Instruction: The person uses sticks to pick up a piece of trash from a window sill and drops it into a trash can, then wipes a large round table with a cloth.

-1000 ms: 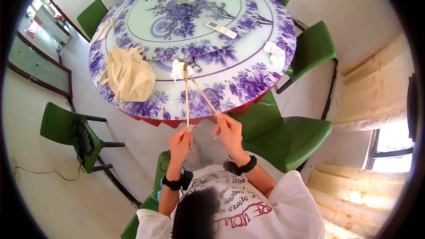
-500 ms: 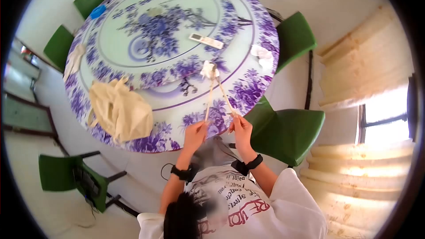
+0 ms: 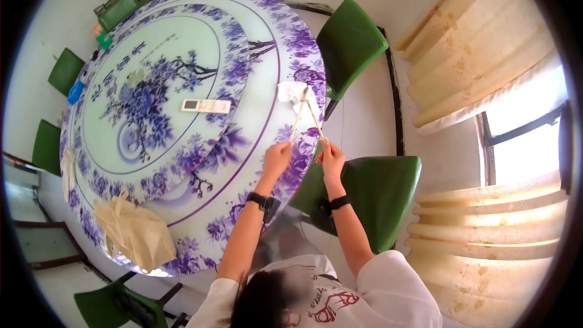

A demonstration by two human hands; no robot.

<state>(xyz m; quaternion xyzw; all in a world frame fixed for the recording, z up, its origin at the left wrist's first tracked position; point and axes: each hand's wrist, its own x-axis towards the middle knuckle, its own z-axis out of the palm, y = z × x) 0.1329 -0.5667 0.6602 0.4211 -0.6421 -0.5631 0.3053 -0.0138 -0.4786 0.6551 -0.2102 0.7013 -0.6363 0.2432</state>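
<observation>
My left hand [image 3: 277, 159] is closed around the near end of a pale wooden chopstick [image 3: 296, 127]. Pinched in my right hand [image 3: 331, 159] is a second chopstick [image 3: 316, 122]. The two sticks lean inward, and their far, darker tips come together at a crumpled white tissue [image 3: 291, 92] near the table's right edge. More white tissue [image 3: 313, 108] shows behind and beside the sticks, overlapping the tips in this view. Both wrists wear black bands.
The round table [image 3: 255, 164] has a raised turntable carrying a white remote control [image 3: 206, 106]. A beige cloth bag [image 3: 136, 231] lies at the near left edge, a pale cloth [image 3: 68, 173] beyond it. Green chairs surround the table, one [image 3: 370, 200] close by my right arm.
The view has turned to the right. Both hands have carried the chopsticks and the tissue at their tips across to the other tissue at the table's right edge.
</observation>
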